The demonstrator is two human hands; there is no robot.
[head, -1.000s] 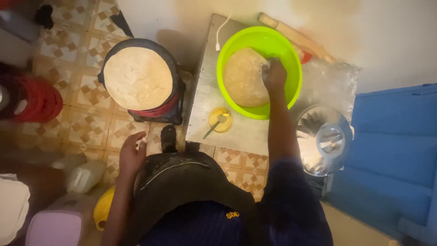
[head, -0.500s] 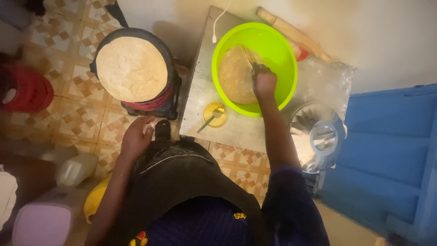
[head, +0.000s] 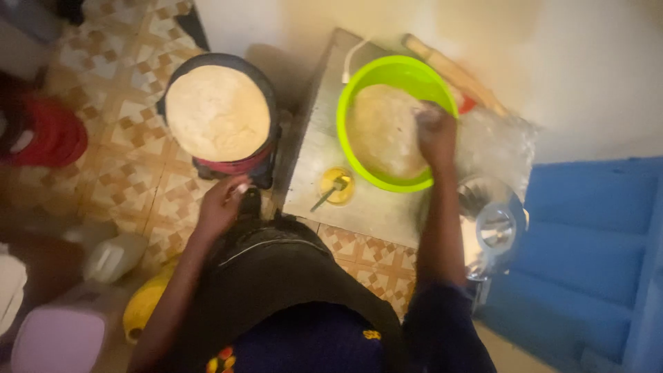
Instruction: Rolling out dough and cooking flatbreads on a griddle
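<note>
Pale dough lies in a green bowl on the table; the right hand pinches its edge. The left hand, loosely curled and holding nothing, hovers beside the stove's flatbread.

The right hand is blurred over the green bowl, so its fingers and what they grip cannot be told. Its forearm hides the bowl's near-right rim. Right of the bowl, a metal lid is smeared. Far left of the bowl, a red thing is too blurred to tell, and a pink tub is cut by the picture's edge.
</note>
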